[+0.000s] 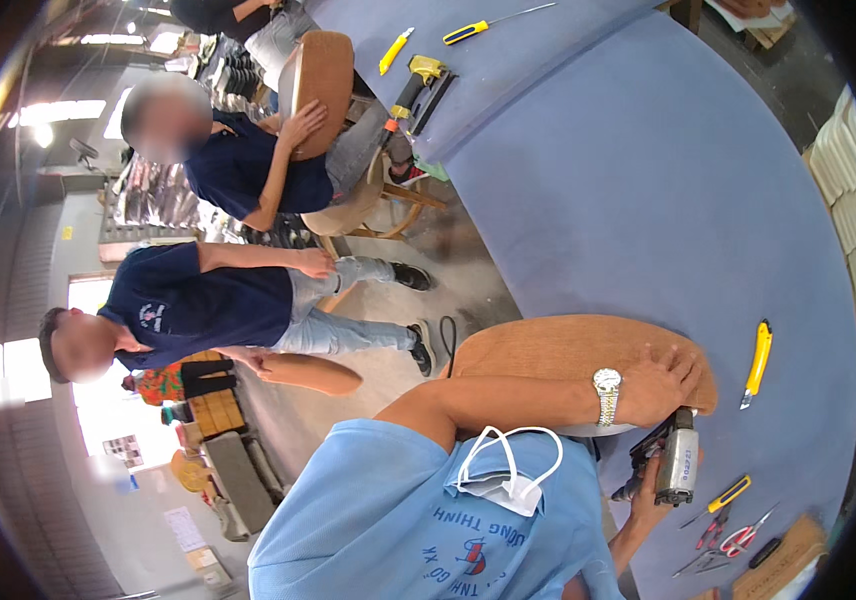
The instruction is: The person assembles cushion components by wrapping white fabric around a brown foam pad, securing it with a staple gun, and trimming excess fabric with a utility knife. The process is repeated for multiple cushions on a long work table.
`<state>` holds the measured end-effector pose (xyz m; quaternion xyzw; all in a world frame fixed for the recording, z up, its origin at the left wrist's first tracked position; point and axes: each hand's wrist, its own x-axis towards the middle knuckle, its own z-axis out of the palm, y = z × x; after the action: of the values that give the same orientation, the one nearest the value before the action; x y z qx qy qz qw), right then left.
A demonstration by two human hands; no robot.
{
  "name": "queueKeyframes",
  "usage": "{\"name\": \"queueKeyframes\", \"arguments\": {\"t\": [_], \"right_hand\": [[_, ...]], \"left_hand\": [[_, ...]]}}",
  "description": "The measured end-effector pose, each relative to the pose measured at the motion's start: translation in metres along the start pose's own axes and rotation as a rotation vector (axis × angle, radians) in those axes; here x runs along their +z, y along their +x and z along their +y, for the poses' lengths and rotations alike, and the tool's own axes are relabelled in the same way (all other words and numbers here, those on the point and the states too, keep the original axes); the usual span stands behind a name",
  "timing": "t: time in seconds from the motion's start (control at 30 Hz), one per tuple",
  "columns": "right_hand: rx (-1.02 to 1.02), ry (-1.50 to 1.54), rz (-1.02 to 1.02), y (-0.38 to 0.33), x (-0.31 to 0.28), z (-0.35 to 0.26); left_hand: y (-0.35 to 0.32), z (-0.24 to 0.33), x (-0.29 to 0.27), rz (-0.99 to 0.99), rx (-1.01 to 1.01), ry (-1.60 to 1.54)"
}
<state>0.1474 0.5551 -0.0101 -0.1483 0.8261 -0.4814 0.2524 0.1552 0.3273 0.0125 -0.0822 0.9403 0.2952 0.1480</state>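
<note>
The left hand (660, 388) lies flat, fingers a bit apart, on the brown padded panel (548, 345) at the table's (648, 200) left edge, likely keeping it still; the right hand (651, 497) curls round the staple gun (681, 465).

The blue-grey tabletop (638, 220) carries a yellow cutter (757, 362), a yellow-handled screwdriver (729, 494), red-handled pliers (712, 529) and scissors (738, 541); a brown padded panel (558, 350) overlaps its edge.

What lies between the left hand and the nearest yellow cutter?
In the head view, beyond the left hand comes the end of the brown panel, then blue tabletop up to the yellow cutter.
</note>
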Motion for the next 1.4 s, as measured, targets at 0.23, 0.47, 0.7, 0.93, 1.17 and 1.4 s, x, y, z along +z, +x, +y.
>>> {"name": "queueKeyframes", "arguments": {"t": [0.23, 0.47, 0.7, 0.93, 1.17, 1.4], "right_hand": [[0.157, 0.058, 0.037, 0.001, -0.011, 0.04], [0.191, 0.2, 0.08, -0.007, -0.004, -0.009], [0.179, -0.237, 0.204, -0.018, -0.05, 0.073], [-0.073, -0.075, -0.002, 0.002, -0.031, 0.077], [0.351, 0.891, -0.124, 0.013, 0.04, 0.021], [0.345, 0.811, -0.083, 0.024, 0.06, 0.009]], "left_hand": [[0.009, 0.006, 0.022, 0.049, -0.037, -0.032], [0.004, 0.002, 0.02, 0.038, -0.005, -0.029], [-0.002, 0.011, 0.034, 0.05, 0.005, 0.002], [0.006, 0.015, 0.076, 0.234, -0.046, 0.02], [-0.105, -0.075, -0.006, 0.218, -0.152, -0.634], [-0.263, -0.19, 0.111, 0.485, -0.968, -1.089]]}}
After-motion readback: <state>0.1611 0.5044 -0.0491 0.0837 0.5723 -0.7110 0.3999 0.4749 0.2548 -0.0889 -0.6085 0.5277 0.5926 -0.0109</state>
